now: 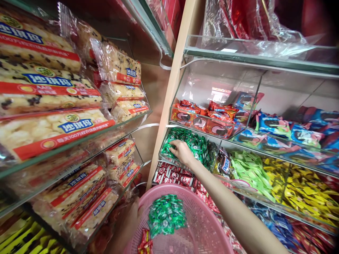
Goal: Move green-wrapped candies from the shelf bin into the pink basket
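Your right hand (182,152) is in the bin of green-wrapped sweets (199,144), at twelve o'clock from the pink basket (173,187). Fingers bent, tips down at the wrappers; cannot tell whether they pinch any. Left hand (131,220) at the basket's nine-to-ten o'clock edge, touching the rim; blurred, so finger closure can't be told. Inside the basket: green heap (167,214) towards eleven, red packets (145,242) near eight.

Handling notes: gather small, loose clusters from the top, fingers together beneath them; wrappers look slick. Lift clear of the bin's transparent front lip (181,163) before coming back towards six. Mind the dark-wrapped bars (225,165) at the bin's four o'clock; a wide sweep could drag them in. Keep the basket mouth upward and close under the lip, and let go low, over the mesh.
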Motion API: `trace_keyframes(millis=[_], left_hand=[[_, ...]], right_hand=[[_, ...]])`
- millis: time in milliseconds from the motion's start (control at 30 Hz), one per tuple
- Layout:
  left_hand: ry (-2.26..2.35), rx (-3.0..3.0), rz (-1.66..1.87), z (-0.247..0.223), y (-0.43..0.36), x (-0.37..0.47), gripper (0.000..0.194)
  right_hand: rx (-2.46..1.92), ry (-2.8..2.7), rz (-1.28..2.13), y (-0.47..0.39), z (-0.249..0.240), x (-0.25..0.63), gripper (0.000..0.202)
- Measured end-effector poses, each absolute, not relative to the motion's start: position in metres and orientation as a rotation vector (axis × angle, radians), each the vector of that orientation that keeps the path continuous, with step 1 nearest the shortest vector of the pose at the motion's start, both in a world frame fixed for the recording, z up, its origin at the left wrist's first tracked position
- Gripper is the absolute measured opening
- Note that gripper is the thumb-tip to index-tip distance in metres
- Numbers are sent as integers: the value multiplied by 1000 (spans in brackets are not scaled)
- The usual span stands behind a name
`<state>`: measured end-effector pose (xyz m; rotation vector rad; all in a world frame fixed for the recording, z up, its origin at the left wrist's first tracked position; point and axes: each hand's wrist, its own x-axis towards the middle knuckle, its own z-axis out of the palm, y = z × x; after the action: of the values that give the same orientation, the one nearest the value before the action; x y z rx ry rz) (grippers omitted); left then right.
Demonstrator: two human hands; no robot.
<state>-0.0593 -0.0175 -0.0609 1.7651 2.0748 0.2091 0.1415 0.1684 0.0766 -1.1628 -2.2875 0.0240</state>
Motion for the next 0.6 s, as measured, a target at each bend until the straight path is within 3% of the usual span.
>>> trace_keyframes(millis=[400, 600], left_hand=[[2058, 1793, 164, -59, -16, -61, 41], [2108, 1846, 131, -58, -15, -61, 42]], right_hand=[[-1170, -2227, 48, 154, 87, 147, 22], [-952, -2095, 54, 105, 102, 158, 15]])
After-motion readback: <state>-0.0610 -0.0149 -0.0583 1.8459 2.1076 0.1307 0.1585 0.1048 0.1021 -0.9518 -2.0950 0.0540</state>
